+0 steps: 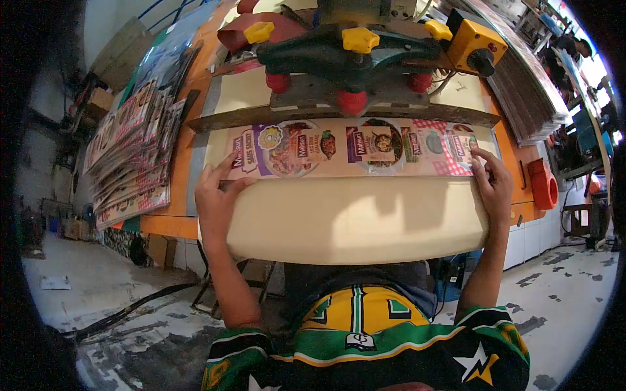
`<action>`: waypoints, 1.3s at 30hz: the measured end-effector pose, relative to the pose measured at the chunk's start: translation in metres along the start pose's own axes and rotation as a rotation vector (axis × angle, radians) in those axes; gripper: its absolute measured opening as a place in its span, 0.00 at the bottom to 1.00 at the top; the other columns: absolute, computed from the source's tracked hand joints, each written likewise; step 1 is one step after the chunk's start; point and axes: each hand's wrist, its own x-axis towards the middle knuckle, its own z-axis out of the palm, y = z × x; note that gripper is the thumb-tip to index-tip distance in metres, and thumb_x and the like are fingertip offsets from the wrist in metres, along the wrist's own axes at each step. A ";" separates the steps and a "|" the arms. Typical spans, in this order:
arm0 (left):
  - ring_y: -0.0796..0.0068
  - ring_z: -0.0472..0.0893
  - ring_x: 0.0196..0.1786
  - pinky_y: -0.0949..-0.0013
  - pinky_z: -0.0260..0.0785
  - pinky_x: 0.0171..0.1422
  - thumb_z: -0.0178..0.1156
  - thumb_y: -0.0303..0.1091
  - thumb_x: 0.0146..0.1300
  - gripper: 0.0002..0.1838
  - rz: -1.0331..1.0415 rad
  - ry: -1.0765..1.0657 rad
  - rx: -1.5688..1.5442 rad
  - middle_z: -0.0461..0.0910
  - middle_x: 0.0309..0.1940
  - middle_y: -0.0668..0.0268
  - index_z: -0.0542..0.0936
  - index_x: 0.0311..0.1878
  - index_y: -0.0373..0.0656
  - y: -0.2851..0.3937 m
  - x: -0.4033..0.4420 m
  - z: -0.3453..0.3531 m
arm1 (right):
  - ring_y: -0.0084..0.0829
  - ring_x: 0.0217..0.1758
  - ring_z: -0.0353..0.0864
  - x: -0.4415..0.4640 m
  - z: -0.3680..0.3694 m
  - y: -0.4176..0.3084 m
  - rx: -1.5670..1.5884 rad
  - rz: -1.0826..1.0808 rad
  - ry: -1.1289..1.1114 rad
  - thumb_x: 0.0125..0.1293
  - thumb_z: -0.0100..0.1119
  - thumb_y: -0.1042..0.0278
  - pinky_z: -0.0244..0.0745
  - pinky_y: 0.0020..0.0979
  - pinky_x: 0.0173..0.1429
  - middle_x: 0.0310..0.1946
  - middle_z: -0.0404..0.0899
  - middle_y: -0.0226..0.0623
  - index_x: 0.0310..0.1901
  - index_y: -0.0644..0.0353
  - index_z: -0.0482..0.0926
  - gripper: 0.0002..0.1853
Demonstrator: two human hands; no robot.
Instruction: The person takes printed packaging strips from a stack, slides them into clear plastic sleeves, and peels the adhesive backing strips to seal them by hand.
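Note:
A long printed plastic sheet with pictures of food dishes lies flat across a cream-coloured work surface. My left hand is at the sheet's left end, its thumb and fingers closed on the near corner. At the opposite end, my right hand grips the right edge between thumb and fingers. The sheet's far edge meets a dark metal bar of the press, which stands over it with yellow knobs and red feet.
Stacked printed sheets hang over the table's left side. Another tall stack stands at right, near a yellow control box and a red tape dispenser-like object. A person is in the far right background.

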 end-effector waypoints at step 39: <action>0.69 0.75 0.37 0.65 0.71 0.45 0.76 0.48 0.61 0.34 -0.032 -0.063 -0.114 0.67 0.35 0.64 0.82 0.70 0.47 -0.003 -0.001 0.002 | 0.39 0.39 0.88 0.001 -0.003 0.007 0.003 -0.023 0.020 0.70 0.67 0.57 0.80 0.37 0.48 0.43 0.90 0.47 0.53 0.57 0.88 0.17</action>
